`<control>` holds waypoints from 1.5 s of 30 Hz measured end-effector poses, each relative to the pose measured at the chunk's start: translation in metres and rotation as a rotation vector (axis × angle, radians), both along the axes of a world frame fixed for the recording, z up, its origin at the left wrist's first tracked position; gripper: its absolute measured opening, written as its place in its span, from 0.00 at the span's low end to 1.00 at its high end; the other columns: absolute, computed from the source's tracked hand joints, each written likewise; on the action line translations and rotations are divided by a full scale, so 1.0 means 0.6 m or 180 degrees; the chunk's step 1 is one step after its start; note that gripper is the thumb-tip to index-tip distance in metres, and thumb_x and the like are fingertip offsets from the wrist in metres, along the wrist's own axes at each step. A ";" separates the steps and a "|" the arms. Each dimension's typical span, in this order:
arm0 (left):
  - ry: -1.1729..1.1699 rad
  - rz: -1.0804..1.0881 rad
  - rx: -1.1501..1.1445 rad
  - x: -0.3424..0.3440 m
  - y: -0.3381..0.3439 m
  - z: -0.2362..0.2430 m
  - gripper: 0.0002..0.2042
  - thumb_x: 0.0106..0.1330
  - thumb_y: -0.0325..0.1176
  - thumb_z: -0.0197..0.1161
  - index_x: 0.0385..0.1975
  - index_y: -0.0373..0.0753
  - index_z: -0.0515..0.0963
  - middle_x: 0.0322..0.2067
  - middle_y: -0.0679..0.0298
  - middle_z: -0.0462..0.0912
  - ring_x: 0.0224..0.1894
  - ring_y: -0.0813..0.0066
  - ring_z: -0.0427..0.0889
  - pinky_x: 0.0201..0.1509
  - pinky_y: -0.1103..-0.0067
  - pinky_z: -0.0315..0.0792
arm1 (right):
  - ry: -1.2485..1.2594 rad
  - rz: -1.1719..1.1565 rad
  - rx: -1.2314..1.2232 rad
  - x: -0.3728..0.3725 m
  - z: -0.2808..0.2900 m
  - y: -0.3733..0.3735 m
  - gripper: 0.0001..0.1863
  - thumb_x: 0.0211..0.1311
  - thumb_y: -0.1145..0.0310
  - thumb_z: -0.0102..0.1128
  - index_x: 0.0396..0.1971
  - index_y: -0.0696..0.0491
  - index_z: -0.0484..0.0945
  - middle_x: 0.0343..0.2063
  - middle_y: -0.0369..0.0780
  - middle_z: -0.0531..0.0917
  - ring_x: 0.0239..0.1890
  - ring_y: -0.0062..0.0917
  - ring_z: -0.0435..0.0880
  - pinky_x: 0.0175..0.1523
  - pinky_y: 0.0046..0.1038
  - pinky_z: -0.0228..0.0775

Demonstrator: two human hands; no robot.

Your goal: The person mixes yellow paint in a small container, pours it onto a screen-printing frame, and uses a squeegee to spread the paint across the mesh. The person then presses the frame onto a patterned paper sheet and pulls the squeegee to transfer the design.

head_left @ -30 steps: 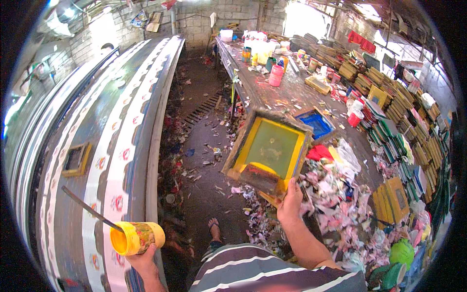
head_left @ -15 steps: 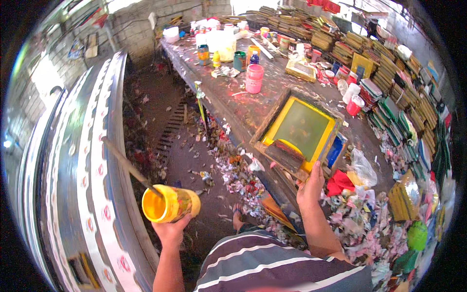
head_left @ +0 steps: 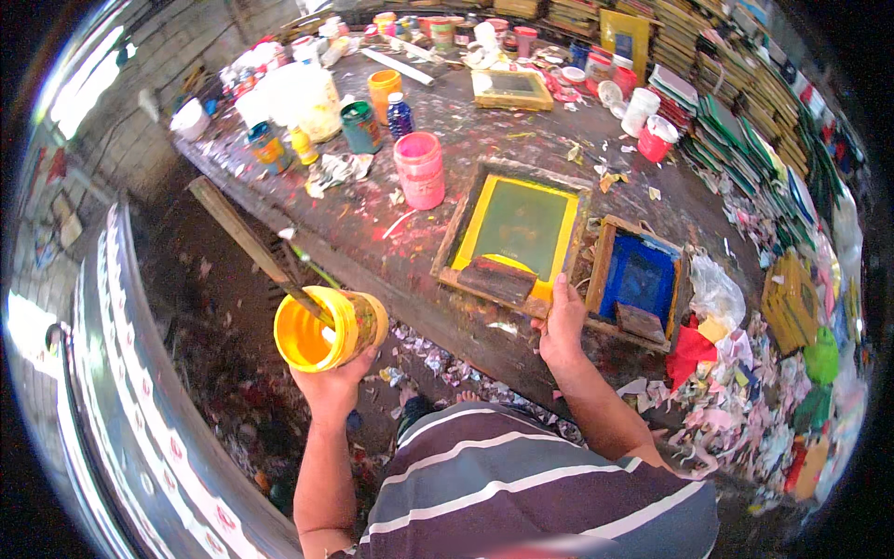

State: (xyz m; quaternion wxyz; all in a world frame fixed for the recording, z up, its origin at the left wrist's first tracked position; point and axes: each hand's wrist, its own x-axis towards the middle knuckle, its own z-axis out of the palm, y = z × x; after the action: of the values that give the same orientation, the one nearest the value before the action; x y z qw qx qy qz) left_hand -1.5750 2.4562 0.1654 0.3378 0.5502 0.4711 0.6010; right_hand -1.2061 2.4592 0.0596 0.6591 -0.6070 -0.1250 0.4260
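My left hand [head_left: 333, 387] is closed round a yellow plastic tub [head_left: 363, 326], tilted so its yellow-coated inside faces me. A long wooden stick [head_left: 244, 235] leans out of its mouth. At the near right corner of a wooden-framed printing screen [head_left: 517, 224], my right hand [head_left: 562, 321] grips the frame, thumb on top. Yellow ink borders the screen's greenish mesh, and a dark wooden squeegee [head_left: 498, 279] lies along its near edge. Just right of that hand, a second framed screen [head_left: 643, 277] with blue ink rests on the table, holding a small wooden squeegee [head_left: 640, 321].
The stained table [head_left: 391, 256] carries a pink tub [head_left: 420, 170], a green jar [head_left: 360, 128], a blue bottle [head_left: 399, 115] and an orange tub [head_left: 384, 93]. Scraps [head_left: 717, 410] heap at right beside a plastic bag [head_left: 717, 291]. A long printing bench [head_left: 140, 410] runs along the left.
I have turned toward the table, which now fills more of the view. The yellow screen has come down to the tabletop, in my right hand's grip. The blue screen shows fully.
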 end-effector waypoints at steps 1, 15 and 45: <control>0.0021 -0.0096 -0.0027 -0.005 0.044 -0.007 0.45 0.51 0.25 0.92 0.73 0.33 0.77 0.66 0.59 0.89 0.68 0.63 0.88 0.80 0.61 0.78 | -0.0016 0.0017 0.0063 -0.004 -0.006 0.013 0.21 0.92 0.43 0.57 0.59 0.46 0.85 0.41 0.32 0.93 0.32 0.18 0.92 0.23 0.25 0.78; 0.0364 -0.1802 -0.0296 -0.010 0.456 -0.141 0.51 0.50 0.23 0.93 0.76 0.33 0.69 0.68 0.54 0.83 0.71 0.60 0.84 0.82 0.61 0.74 | -0.4805 -0.0517 -0.1417 -0.079 0.065 -0.023 0.24 0.77 0.60 0.76 0.65 0.59 0.87 0.56 0.51 0.91 0.62 0.52 0.89 0.71 0.50 0.79; 0.0622 -0.1667 0.0364 0.021 0.464 -0.185 0.47 0.54 0.26 0.93 0.76 0.32 0.73 0.70 0.52 0.81 0.72 0.55 0.83 0.81 0.61 0.73 | -0.4321 0.0739 -0.0829 -0.043 0.220 0.090 0.22 0.73 0.79 0.70 0.66 0.55 0.85 0.57 0.54 0.91 0.61 0.55 0.90 0.68 0.49 0.82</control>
State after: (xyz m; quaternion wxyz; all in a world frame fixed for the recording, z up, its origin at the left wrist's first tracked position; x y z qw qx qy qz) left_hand -1.5623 2.7346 0.0544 0.4029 0.7266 0.3087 0.4630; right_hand -1.2318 2.5134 0.1914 0.3074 -0.7957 -0.5210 0.0319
